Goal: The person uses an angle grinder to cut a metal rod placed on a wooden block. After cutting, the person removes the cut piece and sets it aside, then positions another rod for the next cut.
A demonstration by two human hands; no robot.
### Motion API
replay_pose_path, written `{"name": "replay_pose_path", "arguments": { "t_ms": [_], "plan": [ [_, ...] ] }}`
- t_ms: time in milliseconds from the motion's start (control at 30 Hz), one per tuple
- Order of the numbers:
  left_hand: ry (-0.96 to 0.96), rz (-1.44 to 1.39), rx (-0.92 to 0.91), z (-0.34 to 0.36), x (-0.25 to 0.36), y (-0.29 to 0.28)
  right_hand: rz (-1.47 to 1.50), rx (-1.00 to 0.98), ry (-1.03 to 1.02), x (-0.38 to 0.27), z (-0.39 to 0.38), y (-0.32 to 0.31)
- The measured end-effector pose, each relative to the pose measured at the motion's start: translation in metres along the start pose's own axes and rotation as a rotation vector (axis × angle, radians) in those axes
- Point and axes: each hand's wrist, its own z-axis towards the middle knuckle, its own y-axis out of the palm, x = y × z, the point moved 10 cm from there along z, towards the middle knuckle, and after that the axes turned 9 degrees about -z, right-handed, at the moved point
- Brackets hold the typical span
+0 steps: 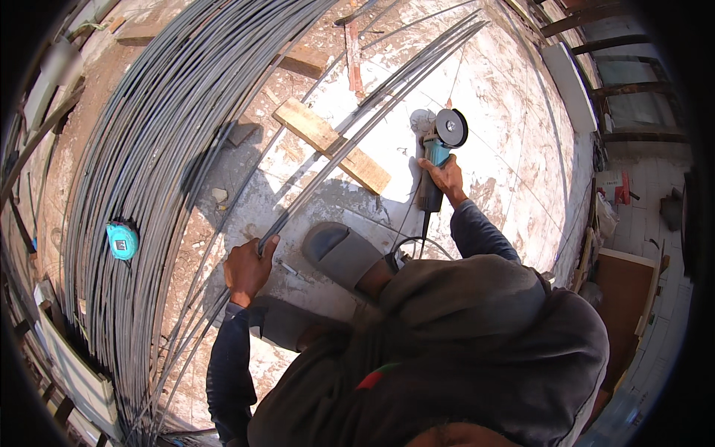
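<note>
My left hand [249, 270] is closed around a few long metal rods [328, 175], which run up and away to the right. A short wooden plank [356, 165] lies beneath them, crossing their line. On the right, my right hand [445, 179] grips a teal and black angle grinder [438, 151] by its body, thumb across it. Its round disc [451, 128] faces up, apart from the rods. A black cord leaves the grinder's lower end and curls beside my foot. Whether the disc is spinning I cannot tell.
A large bundle of rods [160, 141] fills the left side, with a turquoise tape measure [122, 241] on it. My sandalled foot [341, 253] stands between my hands on the dusty pale floor. A reddish-brown strip [353, 58] lies beyond the plank. A brown board [624, 298] stands at right.
</note>
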Motion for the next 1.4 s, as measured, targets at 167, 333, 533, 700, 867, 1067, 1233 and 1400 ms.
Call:
{"name": "replay_pose_path", "arguments": {
  "t_ms": [167, 333, 533, 700, 867, 1067, 1233, 1400],
  "plan": [
    [-0.023, 0.004, -0.039, 0.003, -0.004, -0.001, -0.044, 0.071, 0.101, 0.001, -0.018, -0.014],
    [-0.014, 0.004, 0.029, 0.0, 0.002, -0.02, -0.131, 0.592, -0.153, -0.026, -0.056, -0.084],
    [0.048, 0.012, 0.02, -0.011, 0.029, -0.046, -0.388, 0.75, -0.736, -0.178, -0.041, -0.151],
    [0.146, 0.047, 0.112, -0.033, 0.055, -0.091, -0.604, 0.755, -1.079, -0.265, 0.012, -0.158],
    [0.161, -0.12, 0.134, -0.058, 0.085, -0.144, -0.185, 0.855, -1.025, -0.293, 0.027, -0.211],
    [0.216, -0.094, 0.222, -0.064, 0.102, -0.182, -0.012, 0.963, -1.247, -0.318, 0.015, -0.248],
    [0.197, -0.144, 0.18, -0.066, 0.093, -0.178, -0.354, 1.032, -1.189, -0.328, 0.034, -0.253],
    [0.297, -0.076, 0.267, -0.085, 0.126, -0.194, -0.102, 1.113, -1.084, -0.302, 0.05, -0.263]
  ]
}}
